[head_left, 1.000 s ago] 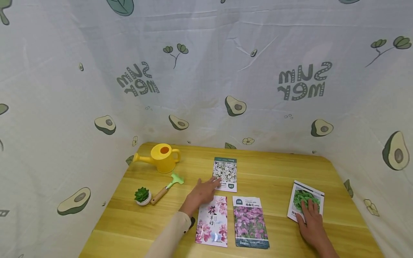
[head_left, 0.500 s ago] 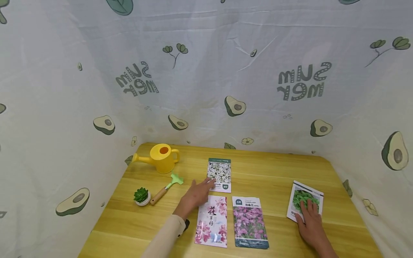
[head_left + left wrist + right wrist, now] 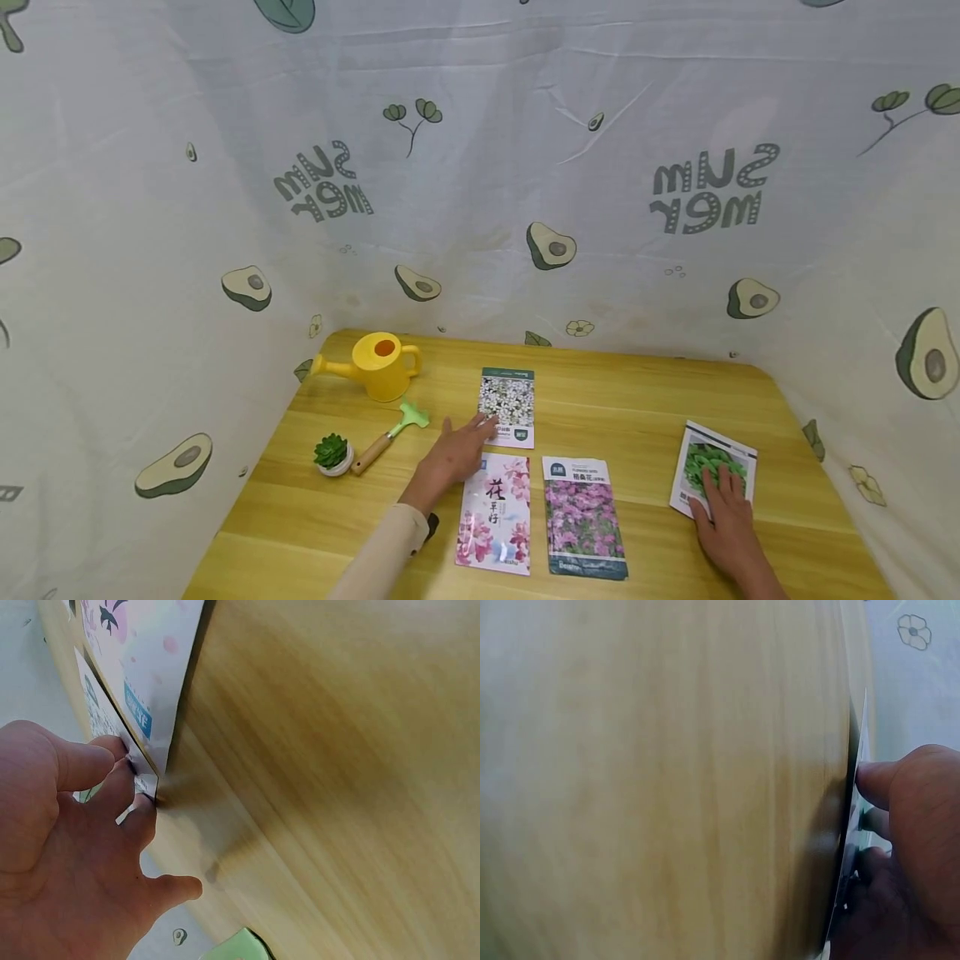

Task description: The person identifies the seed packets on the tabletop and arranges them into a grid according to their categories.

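My left hand (image 3: pixel 454 452) touches the lower left part of a seed packet with white flowers (image 3: pixel 507 398), its fingers extended. In the left wrist view the fingertips press on that packet's face, and the thumb side overlaps its edge. Just below lies a pink blossom seed packet (image 3: pixel 493 515), close under the left wrist. Far to the right, my right hand (image 3: pixel 724 521) rests with spread fingers on a seed packet with green leaves (image 3: pixel 702 471), covering its lower right part. In the right wrist view this packet (image 3: pixel 849 847) appears edge-on under the fingertips.
A purple flower seed packet (image 3: pixel 583 517) lies right of the pink one. On the left stand a yellow watering can (image 3: pixel 384 371) and a small potted succulent (image 3: pixel 331 454), with a green-headed hand rake (image 3: pixel 390 437) between. A printed cloth (image 3: pixel 480 167) hangs behind the wooden table (image 3: pixel 637 408).
The white flower packet has slid left along the table under my left hand, ending above the pink packet. My right hand and the green leaf packet have stayed in place.
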A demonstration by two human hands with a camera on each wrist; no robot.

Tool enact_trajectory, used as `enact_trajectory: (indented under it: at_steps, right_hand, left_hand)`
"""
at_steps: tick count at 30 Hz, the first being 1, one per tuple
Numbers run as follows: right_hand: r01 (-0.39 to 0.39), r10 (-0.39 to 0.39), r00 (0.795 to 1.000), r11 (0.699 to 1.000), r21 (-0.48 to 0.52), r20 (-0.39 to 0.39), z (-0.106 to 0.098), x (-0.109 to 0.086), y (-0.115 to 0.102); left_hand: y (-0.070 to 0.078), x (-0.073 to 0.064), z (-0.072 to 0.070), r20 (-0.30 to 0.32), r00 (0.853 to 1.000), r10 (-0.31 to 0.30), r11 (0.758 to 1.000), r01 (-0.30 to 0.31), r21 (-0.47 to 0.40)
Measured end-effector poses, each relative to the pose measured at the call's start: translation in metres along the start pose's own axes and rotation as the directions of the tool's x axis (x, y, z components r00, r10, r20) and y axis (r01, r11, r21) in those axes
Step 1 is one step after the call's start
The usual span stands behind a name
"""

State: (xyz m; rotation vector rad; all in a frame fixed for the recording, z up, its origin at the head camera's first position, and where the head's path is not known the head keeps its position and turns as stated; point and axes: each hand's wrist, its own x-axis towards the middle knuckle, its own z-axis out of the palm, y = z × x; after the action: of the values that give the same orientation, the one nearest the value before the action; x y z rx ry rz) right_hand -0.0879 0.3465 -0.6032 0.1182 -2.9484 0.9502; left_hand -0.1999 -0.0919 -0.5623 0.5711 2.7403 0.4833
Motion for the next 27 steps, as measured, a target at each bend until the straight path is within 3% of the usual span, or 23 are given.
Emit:
enact_trajectory:
  at_steps: [8, 27]
  right_hand:
    - [0.024, -0.024, 0.999, 1.0, -0.012, -0.039, 0.0029, -0.0007, 0.003]
    - [0.007, -0.008, 1.0, 1.0, -0.026, -0.004, -0.0043, 0.0075, -0.003]
  left_hand:
    - [0.0018, -0.0015, -0.0011, 0.006, 1.0, -0.008, 1.0, 0.008, -0.006]
    - [-0.0024, 0.0007, 0.003, 0.031, 0.999, -0.018, 0.993, 0.022, -0.114]
